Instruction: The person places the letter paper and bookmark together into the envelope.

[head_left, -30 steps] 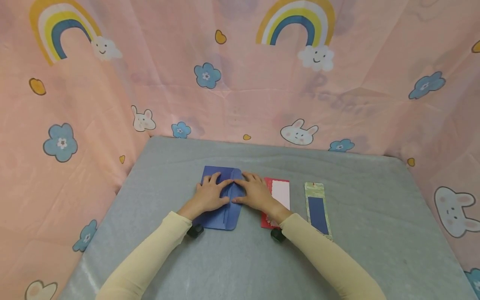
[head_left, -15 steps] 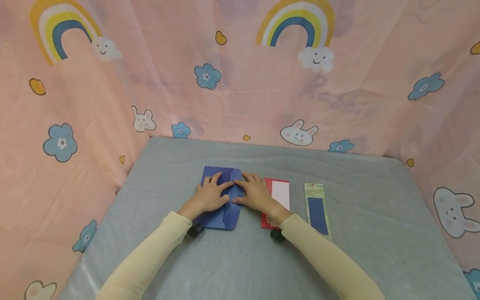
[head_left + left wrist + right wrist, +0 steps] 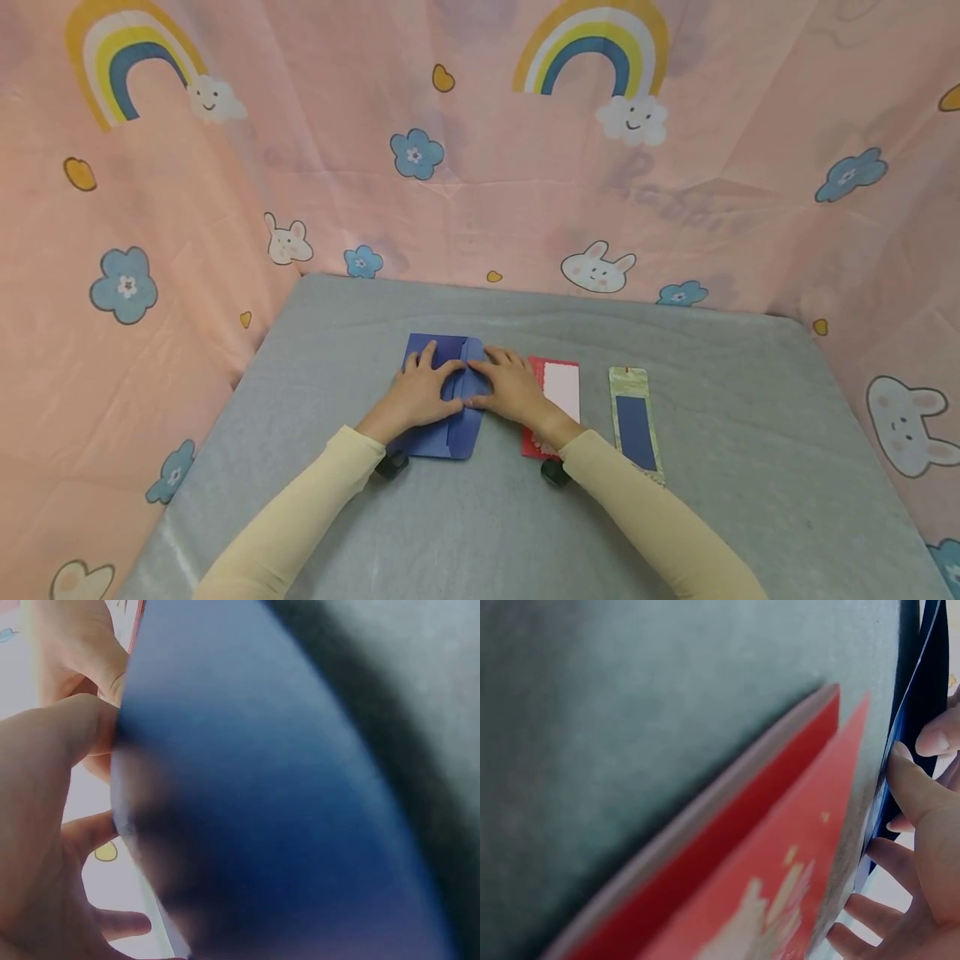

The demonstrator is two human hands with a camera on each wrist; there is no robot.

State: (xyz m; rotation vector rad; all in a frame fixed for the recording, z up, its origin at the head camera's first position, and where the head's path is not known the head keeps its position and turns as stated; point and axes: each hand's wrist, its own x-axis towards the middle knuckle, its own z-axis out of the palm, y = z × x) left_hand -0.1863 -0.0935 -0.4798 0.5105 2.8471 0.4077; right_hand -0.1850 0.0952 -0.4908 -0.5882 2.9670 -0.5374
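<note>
A blue paper envelope (image 3: 432, 443) lies on the table, its flap (image 3: 467, 429) unfolded to the right. My left hand (image 3: 417, 393) rests on the envelope's body with fingers spread, its thumb and forefinger reaching to the flap's crease. From the other side, my right hand (image 3: 517, 392) touches the flap with extended fingertips and thumb. The two thumbs meet near the crease. In the left wrist view the envelope (image 3: 262, 765) fills the middle, blurred. Under my right wrist lies a red card (image 3: 562, 390) with a white panel; the right wrist view shows the red card (image 3: 795, 817) standing slightly ajar.
Right of the red card lies a green-patterned strip (image 3: 630, 381) with a dark blue panel. A grey cloth (image 3: 480, 533) covers the table. Behind it and at the sides hangs a pink printed curtain (image 3: 480, 208).
My left hand has shifted slightly, its thumb sliding right until it meets the right thumb at the crease. The right hand, envelope, red card and green strip stay in place.
</note>
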